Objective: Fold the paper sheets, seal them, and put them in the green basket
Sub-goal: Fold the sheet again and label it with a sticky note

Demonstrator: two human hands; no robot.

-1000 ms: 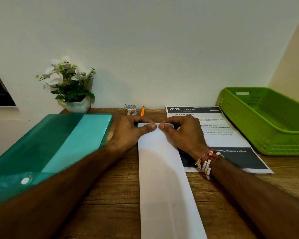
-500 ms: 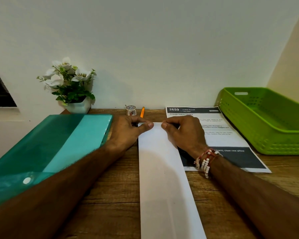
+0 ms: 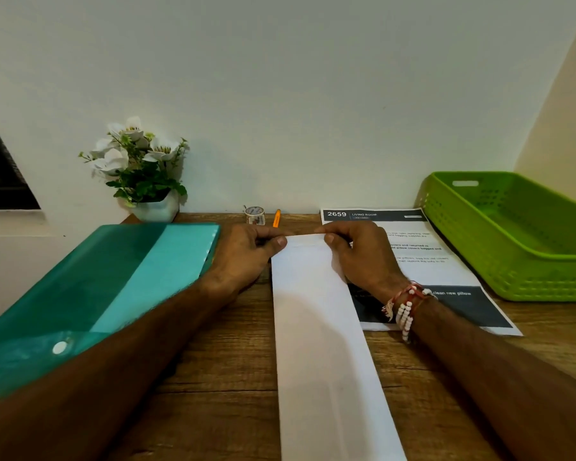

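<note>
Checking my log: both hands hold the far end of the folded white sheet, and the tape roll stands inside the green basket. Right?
No. The head view shows the tape roll on the table by the wall, beside the orange pen, left of the green basket. The left hand and right hand do hold the far end of the folded white sheet.

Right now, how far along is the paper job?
Done: one folded sheet lies as a long strip. In hand: left hand and right hand pinch its far end. Left: sealing (tape roll untouched), the flat printed sheet, and the green basket shows no paper.
</note>
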